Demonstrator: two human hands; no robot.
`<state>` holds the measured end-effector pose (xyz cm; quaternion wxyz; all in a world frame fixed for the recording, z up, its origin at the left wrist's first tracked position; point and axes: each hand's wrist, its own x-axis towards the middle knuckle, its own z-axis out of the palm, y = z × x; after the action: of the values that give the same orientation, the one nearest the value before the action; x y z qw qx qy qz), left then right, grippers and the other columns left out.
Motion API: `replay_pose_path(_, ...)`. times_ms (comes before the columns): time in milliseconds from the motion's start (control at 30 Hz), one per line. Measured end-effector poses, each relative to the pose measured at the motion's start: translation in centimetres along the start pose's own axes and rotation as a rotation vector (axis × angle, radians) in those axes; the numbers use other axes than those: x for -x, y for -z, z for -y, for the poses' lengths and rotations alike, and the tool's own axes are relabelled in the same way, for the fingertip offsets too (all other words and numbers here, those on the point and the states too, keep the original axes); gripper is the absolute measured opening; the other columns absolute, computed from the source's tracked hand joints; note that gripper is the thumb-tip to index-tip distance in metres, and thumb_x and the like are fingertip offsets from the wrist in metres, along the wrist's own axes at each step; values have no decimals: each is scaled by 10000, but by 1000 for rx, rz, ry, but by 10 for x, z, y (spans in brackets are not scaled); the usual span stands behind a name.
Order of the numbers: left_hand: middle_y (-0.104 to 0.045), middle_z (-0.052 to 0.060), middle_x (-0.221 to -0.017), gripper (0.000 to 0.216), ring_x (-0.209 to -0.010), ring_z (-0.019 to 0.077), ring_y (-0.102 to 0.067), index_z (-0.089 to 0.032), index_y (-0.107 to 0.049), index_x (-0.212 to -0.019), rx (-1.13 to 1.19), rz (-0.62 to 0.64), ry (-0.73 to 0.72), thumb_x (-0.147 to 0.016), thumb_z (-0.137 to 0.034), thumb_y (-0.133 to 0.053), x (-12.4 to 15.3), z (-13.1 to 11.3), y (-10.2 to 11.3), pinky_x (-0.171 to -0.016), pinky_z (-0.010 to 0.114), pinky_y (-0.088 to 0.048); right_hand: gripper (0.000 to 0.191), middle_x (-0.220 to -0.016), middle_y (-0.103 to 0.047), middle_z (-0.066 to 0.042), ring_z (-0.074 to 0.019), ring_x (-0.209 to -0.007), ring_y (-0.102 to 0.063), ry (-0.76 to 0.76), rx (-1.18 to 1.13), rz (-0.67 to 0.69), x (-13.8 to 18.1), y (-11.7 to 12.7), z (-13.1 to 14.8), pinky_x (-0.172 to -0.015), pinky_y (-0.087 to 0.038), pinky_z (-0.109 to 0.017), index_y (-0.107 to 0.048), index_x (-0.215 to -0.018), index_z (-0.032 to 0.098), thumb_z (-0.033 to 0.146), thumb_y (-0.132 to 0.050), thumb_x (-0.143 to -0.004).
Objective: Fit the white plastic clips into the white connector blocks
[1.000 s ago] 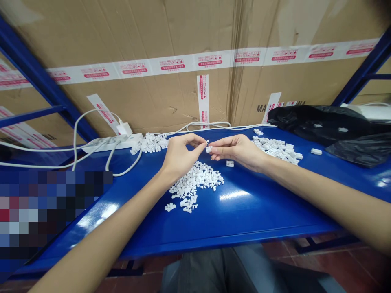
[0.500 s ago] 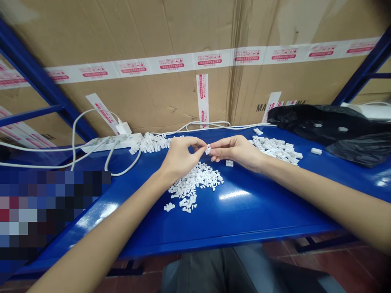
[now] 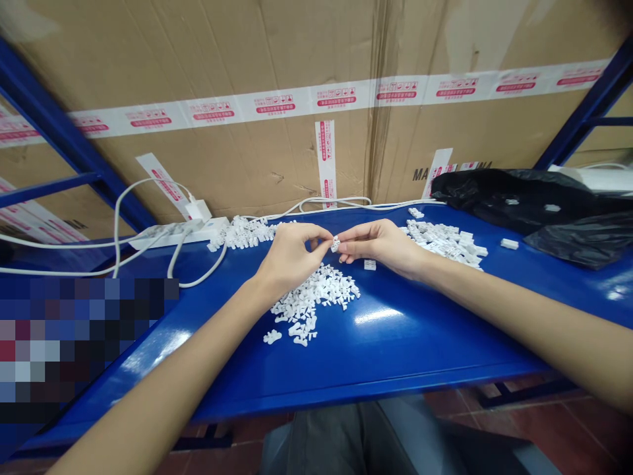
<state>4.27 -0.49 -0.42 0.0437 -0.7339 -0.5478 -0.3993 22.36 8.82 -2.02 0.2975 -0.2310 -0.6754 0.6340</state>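
My left hand (image 3: 289,254) and my right hand (image 3: 380,243) meet fingertip to fingertip above the blue table (image 3: 395,343). Both pinch one small white plastic part (image 3: 335,243) between thumb and forefinger. Just under my hands lies a loose pile of small white clips (image 3: 316,300). A second pile of white blocks (image 3: 445,241) sits right of my right hand, and a single white block (image 3: 369,264) lies below that wrist. A third heap of white parts (image 3: 244,232) is at the back, left of my left hand.
A white power strip (image 3: 173,231) with cables lies at the back left. Black plastic bags (image 3: 539,204) cover the table's right end. Large cardboard boxes (image 3: 316,99) with red-and-white tape stand behind. Blue rack posts (image 3: 64,125) flank both sides.
My two hands have closed the small gap between them, bringing the little white piece in my left fingers onto the part in my right. The arms hardly shifted.
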Motion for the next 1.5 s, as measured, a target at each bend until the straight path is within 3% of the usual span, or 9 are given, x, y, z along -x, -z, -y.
replay_pose_path(567, -741, -7, -693, 133, -625, 138, -620, -208, -778, -784, -115, -18, -155, -850, -142, -684, 0, 5, -3, -741, 346, -459, 346, -804, -794, -76, -139, -676, -713, 29, 33, -3, 0, -1, 2, -750, -625, -299, -821, -936, 135, 318, -930, -663)
replay_pose_path(733, -707, -16, -645, 130, -598, 130, -608, -202, -776, -790, -72, 5, -90, -875, -194, -678, 0, 3, -2, -689, 320, -453, 342, -786, -785, -62, -150, -673, -712, 82, 70, 2, 0, -1, -1, -744, -625, -327, -810, -969, 138, 303, -908, -685)
replay_pose_path(900, -745, -9, -724, 106, -639, 135, -615, -220, -778, -798, 7, 19, 21, -868, -233, -700, 0, 2, -2, -670, 301, -466, 308, -770, -772, -54, -151, -673, -710, 122, 113, 17, -2, -2, -5, -740, -623, -333, -792, -977, 136, 276, -874, -715)
replay_pose_path(1100, -776, 20, -836, 107, -694, 151, -649, -195, -767, -859, 114, 22, 145, -859, -290, -718, -1, 0, -2, -720, 311, -513, 357, -885, -749, -54, -167, -784, -714, 332, 228, -2, -1, -1, -8, -768, -610, -343, -730, -1138, 143, 231, -781, -795)
replay_pose_path(1200, -790, 37, -916, 157, -765, 169, -682, -189, -772, -936, 147, 72, 162, -888, -307, -681, -2, 1, -3, -748, 317, -525, 382, -920, -742, -62, -172, -807, -704, 445, 302, -6, 0, -2, -7, -794, -597, -356, -701, -1195, 136, 226, -748, -827)
replay_pose_path(1333, -793, 30, -907, 212, -798, 185, -690, -208, -788, -882, 123, 139, 130, -933, -305, -607, -2, 1, -3, -743, 324, -513, 342, -948, -755, -70, -179, -828, -710, 500, 384, -30, 2, -2, -6, -795, -592, -355, -703, -1186, 143, 225, -719, -855)
replay_pose_path(1500, -779, 27, -840, 193, -739, 175, -660, -199, -782, -860, 97, 112, 141, -907, -317, -636, -1, -1, 0, -696, 312, -494, 240, -890, -770, -69, -176, -780, -705, 555, 574, -109, 3, -2, -5, -728, -565, -328, -739, -1092, 135, 224, -692, -875)
